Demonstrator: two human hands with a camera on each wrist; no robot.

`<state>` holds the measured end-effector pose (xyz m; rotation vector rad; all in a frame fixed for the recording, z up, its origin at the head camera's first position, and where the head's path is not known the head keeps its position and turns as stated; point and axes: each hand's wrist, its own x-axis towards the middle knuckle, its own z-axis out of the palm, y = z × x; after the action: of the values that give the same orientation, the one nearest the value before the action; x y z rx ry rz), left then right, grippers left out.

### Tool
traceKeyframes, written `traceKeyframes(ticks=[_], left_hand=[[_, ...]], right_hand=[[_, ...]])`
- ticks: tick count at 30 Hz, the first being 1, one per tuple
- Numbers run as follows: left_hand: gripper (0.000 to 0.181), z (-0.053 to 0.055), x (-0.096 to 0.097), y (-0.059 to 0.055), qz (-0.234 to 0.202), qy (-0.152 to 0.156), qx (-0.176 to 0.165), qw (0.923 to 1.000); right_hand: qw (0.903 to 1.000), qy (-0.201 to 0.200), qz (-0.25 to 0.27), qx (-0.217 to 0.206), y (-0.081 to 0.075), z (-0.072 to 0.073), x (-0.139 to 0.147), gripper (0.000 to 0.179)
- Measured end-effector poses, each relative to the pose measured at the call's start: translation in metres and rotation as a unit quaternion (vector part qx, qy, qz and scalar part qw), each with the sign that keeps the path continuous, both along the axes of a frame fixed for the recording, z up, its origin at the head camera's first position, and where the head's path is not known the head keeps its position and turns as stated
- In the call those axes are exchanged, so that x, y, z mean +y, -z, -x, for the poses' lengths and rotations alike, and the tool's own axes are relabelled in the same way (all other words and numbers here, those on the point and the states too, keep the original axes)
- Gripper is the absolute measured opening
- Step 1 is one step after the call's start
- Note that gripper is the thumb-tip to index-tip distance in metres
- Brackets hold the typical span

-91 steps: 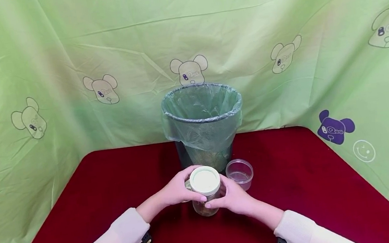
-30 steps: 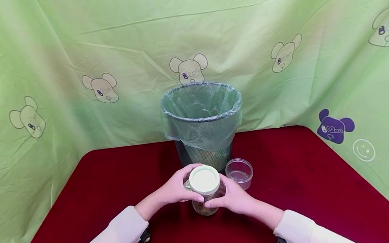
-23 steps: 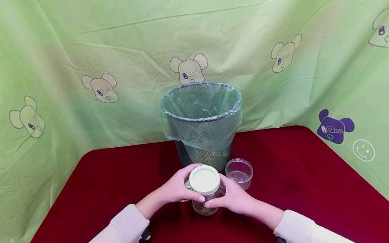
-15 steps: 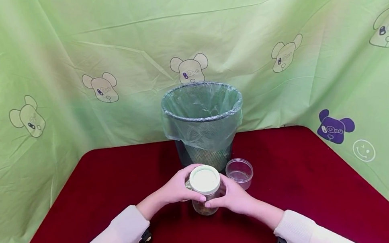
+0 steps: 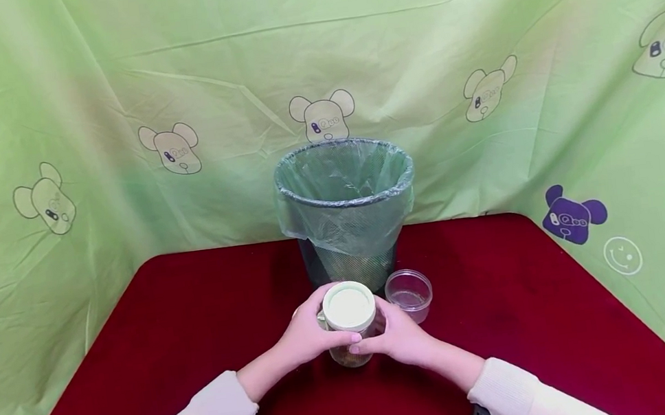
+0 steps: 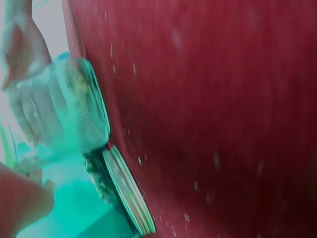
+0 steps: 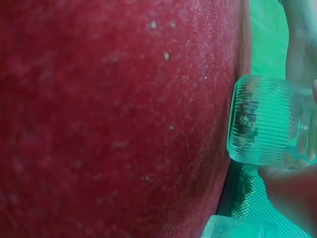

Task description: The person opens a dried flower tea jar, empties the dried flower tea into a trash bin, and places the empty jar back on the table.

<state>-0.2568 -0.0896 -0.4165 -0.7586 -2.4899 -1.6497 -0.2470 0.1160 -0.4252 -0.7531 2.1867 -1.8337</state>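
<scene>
A ribbed clear glass jar point(image 5: 353, 354) stands upright on the red cloth with a pale screw lid point(image 5: 349, 306) on top. Small brown bits lie in its bottom, seen through the glass jar point(image 7: 262, 121) in the right wrist view. My left hand point(image 5: 307, 332) curls round the lid and upper edge, thumb in front. My right hand point(image 5: 404, 337) grips the jar's body from the right, its thumb also in front. Both hands' far fingers are largely hidden in the head view. A rimmed round thing point(image 6: 130, 191) lies beside the jar, mostly hidden behind my left hand.
A dark mesh waste bin point(image 5: 348, 264) with a translucent liner point(image 5: 347, 223) stands just behind the jar. An open clear plastic tub point(image 5: 410, 295) sits right of it. Pale specks dot the red cloth point(image 5: 207, 299). Green printed curtains point(image 5: 217, 76) enclose the table's back and sides.
My left hand has turned on the lid: its thumb has slid right across the front and the wrist has dropped lower. The right hand and the jar have stayed in place.
</scene>
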Motion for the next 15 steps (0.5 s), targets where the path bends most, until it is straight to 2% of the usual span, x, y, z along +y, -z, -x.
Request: traceKeyframes(ticks=[3, 7, 12, 15], left_hand=[[0.079, -0.007, 0.005, 0.001, 0.004, -0.048, 0.013, 0.9988], [0.08, -0.015, 0.013, 0.002, -0.014, -0.088, 0.02, 0.9958], [0.082, -0.023, 0.02, 0.001, -0.027, -0.124, 0.016, 0.9918], [0.083, -0.026, 0.022, 0.001, -0.031, -0.133, 0.017, 0.9905]], right_hand=[[1.0, 0.002, 0.0, 0.002, 0.001, 0.001, 0.0, 0.07], [1.0, 0.004, 0.002, 0.007, 0.002, 0.002, -0.001, 0.071], [0.9999, 0.005, 0.005, 0.009, 0.004, 0.003, -0.001, 0.072], [1.0, 0.003, 0.006, 0.007, 0.004, 0.003, -0.001, 0.074]])
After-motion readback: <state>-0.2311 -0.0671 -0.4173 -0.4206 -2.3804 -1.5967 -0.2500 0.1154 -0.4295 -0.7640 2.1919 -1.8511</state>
